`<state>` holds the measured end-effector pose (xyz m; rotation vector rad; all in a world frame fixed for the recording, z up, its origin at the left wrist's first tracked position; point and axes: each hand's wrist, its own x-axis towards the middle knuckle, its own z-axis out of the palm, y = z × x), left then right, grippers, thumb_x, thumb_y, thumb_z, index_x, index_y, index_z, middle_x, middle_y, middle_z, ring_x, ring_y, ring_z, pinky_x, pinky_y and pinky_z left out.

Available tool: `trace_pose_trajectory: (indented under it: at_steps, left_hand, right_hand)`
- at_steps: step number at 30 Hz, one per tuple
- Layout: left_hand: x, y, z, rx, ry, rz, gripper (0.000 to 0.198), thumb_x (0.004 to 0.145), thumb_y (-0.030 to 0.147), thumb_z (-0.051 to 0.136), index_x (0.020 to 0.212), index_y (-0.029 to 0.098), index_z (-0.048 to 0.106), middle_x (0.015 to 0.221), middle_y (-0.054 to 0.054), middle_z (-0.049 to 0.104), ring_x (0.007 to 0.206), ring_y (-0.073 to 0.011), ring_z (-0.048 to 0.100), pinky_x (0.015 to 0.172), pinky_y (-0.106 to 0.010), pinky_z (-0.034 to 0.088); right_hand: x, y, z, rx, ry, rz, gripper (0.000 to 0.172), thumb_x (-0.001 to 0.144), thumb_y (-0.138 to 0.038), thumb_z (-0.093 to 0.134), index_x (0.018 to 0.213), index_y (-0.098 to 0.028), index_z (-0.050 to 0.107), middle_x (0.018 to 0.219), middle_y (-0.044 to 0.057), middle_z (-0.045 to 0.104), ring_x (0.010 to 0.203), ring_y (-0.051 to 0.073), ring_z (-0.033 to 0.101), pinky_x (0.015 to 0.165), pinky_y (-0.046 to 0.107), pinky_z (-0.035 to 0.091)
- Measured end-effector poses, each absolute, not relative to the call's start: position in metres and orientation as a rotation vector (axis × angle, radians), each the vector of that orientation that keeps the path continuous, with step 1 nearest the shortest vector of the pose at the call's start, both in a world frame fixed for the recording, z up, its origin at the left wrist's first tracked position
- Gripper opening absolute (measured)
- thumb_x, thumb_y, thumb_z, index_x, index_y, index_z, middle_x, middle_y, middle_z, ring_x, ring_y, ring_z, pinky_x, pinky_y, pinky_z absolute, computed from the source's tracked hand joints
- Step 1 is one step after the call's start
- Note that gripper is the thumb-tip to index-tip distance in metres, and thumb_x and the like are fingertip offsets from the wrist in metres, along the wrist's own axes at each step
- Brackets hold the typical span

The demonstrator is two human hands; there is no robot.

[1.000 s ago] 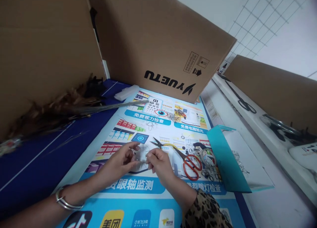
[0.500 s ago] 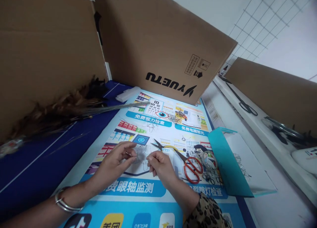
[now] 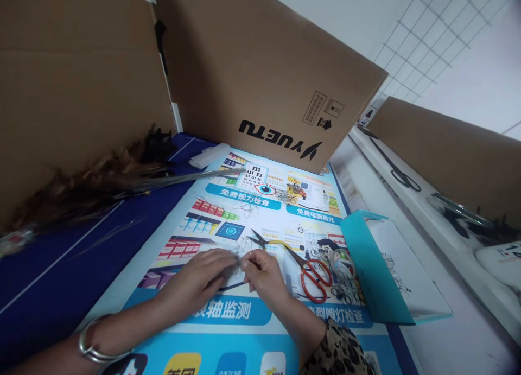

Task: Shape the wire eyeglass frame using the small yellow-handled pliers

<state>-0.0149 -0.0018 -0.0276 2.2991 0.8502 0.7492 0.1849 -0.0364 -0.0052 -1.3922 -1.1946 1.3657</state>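
My right hand (image 3: 266, 273) is closed in a pinch, and a short piece of thin wire (image 3: 249, 252) sticks up at its fingertips. My left hand (image 3: 207, 274) is turned palm down, its fingertips pressed together at the same spot, almost touching the right fingers. What it pinches looks like fine wire but is mostly hidden. Loose thin wire pieces (image 3: 246, 210) lie on the printed sheet (image 3: 228, 342) beyond the hands. Just right of my right hand rest scissors with red loop handles (image 3: 316, 280); their dark pointed tips and a yellow part reach toward the left.
A roll of wire (image 3: 342, 264) and several small wire loops lie beside the scissors. Farther right is a teal folder (image 3: 378, 272) with wire pieces on white paper. Brown feathers and long thin stems (image 3: 195, 175) lie on the left. A cardboard panel (image 3: 260, 76) walls off the back.
My left hand has moved right and turned palm down, bringing its fingertips up to those of my right hand. The right hand has barely moved.
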Motion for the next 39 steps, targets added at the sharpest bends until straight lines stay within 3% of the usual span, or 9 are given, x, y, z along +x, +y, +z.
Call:
trace_pose_trajectory:
  at_steps: [4,8,13,18,24,29,35,39]
  left_hand:
    - [-0.014,-0.007,-0.029,2.360,0.912,0.728,0.051,0.084,0.007,0.051,0.131,0.027,0.056,0.128,-0.010,0.062,0.119,-0.0293,0.054,0.100,-0.045,0.046]
    - [-0.017,-0.005,-0.032,2.362,0.970,0.763,0.048,0.084,0.010,0.052,0.129,0.027,0.059,0.128,-0.011,0.060,0.120,-0.0315,0.052,0.101,-0.046,0.045]
    - [-0.020,0.003,-0.038,2.193,1.066,0.845,0.039,0.090,0.027,0.056,0.128,0.028,0.059,0.129,-0.010,0.059,0.121,-0.0307,0.054,0.100,-0.041,0.047]
    - [-0.023,0.010,-0.031,1.868,1.171,0.962,0.026,0.091,0.038,0.055,0.113,0.025,0.062,0.118,-0.008,0.065,0.110,-0.0276,0.060,0.092,-0.036,0.050]
    - [-0.028,0.018,-0.028,1.534,1.302,1.052,0.028,0.091,0.044,0.053,0.106,0.023,0.062,0.100,-0.005,0.069,0.094,-0.0250,0.064,0.081,-0.032,0.050]
    - [-0.029,0.020,-0.024,1.865,1.207,0.894,0.018,0.090,0.037,0.053,0.095,0.023,0.064,0.095,-0.004,0.068,0.091,-0.0246,0.063,0.078,-0.032,0.049]
    - [-0.030,0.014,-0.018,2.287,1.228,0.652,0.016,0.084,0.032,0.063,0.095,0.021,0.067,0.107,-0.010,0.068,0.103,-0.0330,0.059,0.089,-0.043,0.044]
    - [-0.029,0.012,-0.019,2.337,1.226,0.600,0.012,0.087,0.031,0.060,0.088,0.022,0.068,0.105,-0.010,0.069,0.100,-0.0328,0.061,0.087,-0.043,0.044]
  right_hand:
    - [0.187,-0.037,-0.003,-1.349,-1.173,1.408,0.024,0.080,-0.042,0.064,0.078,-0.018,0.059,0.049,-0.008,0.050,0.037,0.007,0.042,0.036,0.016,0.031]
    - [0.190,-0.040,0.001,-1.295,-1.098,1.412,0.026,0.080,-0.044,0.063,0.079,-0.019,0.058,0.061,-0.003,0.058,0.044,0.007,0.046,0.043,0.019,0.037]
    - [0.191,-0.041,0.006,-1.266,-0.967,1.369,0.028,0.083,-0.046,0.063,0.082,-0.018,0.059,0.068,-0.001,0.059,0.047,0.008,0.048,0.047,0.021,0.038]
    - [0.196,-0.037,0.014,-1.277,-0.931,1.411,0.027,0.078,-0.039,0.068,0.092,-0.019,0.056,0.076,0.001,0.062,0.057,0.011,0.055,0.044,0.019,0.037]
    - [0.209,-0.032,0.015,-1.335,-1.007,1.255,0.025,0.081,-0.040,0.063,0.093,-0.020,0.054,0.076,0.000,0.060,0.060,0.012,0.055,0.049,0.021,0.041]
    - [0.212,-0.031,0.006,-1.369,-1.057,1.248,0.024,0.082,-0.039,0.062,0.095,-0.021,0.052,0.074,-0.002,0.058,0.058,0.011,0.053,0.046,0.020,0.037]
    - [0.213,-0.030,0.000,-1.359,-1.082,1.255,0.026,0.081,-0.036,0.062,0.099,-0.021,0.051,0.075,-0.003,0.057,0.060,0.011,0.055,0.045,0.019,0.036]
    - [0.213,-0.031,0.000,-1.363,-1.097,1.271,0.026,0.081,-0.033,0.063,0.101,-0.020,0.053,0.076,-0.003,0.057,0.062,0.012,0.056,0.045,0.018,0.036]
